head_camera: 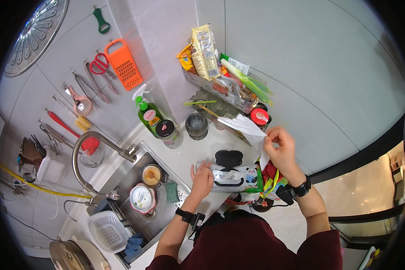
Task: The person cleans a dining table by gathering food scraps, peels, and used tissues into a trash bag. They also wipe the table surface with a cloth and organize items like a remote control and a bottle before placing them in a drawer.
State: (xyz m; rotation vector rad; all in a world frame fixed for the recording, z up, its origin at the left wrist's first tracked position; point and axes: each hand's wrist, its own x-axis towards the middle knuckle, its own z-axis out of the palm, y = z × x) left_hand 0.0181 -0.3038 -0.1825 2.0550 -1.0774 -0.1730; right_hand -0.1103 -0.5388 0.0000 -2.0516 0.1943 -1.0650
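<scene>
My right hand (279,146) pinches a white wipe (249,130) between thumb and fingers, holding it up above the counter's right part. The wipe hangs spread out in front of a clear organizer. My left hand (202,179) rests on the left end of a pack of wet wipes (236,179), its fingers spread. The pack lies on the counter edge with its black flip lid (228,159) raised, and some white wipe shows at its opening. Beside the pack's right end are colourful packages (275,185).
Left is a steel sink (126,199) holding bowls and a green scouring pad (172,192), under a curved faucet (76,158). Behind stand a stone mortar (196,125), a black-lidded jar (170,136), a green pump bottle (149,116), a red-lidded jar (259,116) and a food-filled clear bin (219,91).
</scene>
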